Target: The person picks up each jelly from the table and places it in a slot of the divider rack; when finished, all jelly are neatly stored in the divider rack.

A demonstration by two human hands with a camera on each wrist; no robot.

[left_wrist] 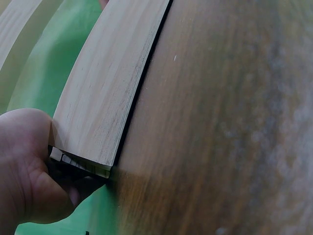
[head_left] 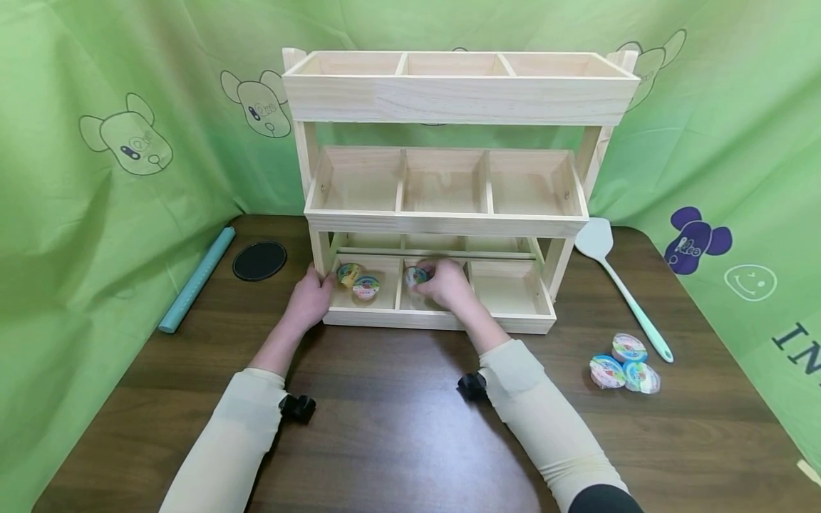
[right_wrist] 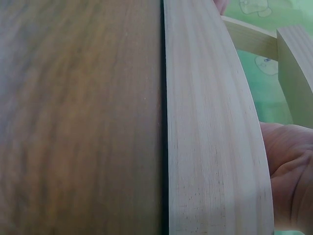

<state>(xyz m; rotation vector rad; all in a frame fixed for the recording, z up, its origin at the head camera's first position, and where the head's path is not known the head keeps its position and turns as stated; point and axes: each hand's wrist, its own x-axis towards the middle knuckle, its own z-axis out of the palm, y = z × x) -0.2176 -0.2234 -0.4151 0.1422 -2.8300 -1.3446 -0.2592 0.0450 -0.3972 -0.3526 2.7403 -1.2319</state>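
Note:
A three-tier wooden shelf (head_left: 445,226) stands on the table, each tier split into three compartments. At the left end of its lowest tier, my left hand (head_left: 309,298) grips the side; the left wrist view shows that hand (left_wrist: 32,169) wrapped at the corner of the front board (left_wrist: 105,93). My right hand (head_left: 447,283) reaches into the lowest tier's middle compartment and pinches a small jelly cup (head_left: 415,276) with a colourful lid. Two more cups, a yellowish one (head_left: 348,274) and a pink-blue one (head_left: 365,288), sit in the left compartment. The right wrist view hides the fingertips behind the front board (right_wrist: 215,122).
Three more jelly cups (head_left: 625,365) lie clustered on the table at the right, beside a pale blue spatula (head_left: 625,285). On the left are a black disc (head_left: 259,261) and a teal rod (head_left: 197,281). A green cloth (head_left: 160,57) hangs behind and at both sides.

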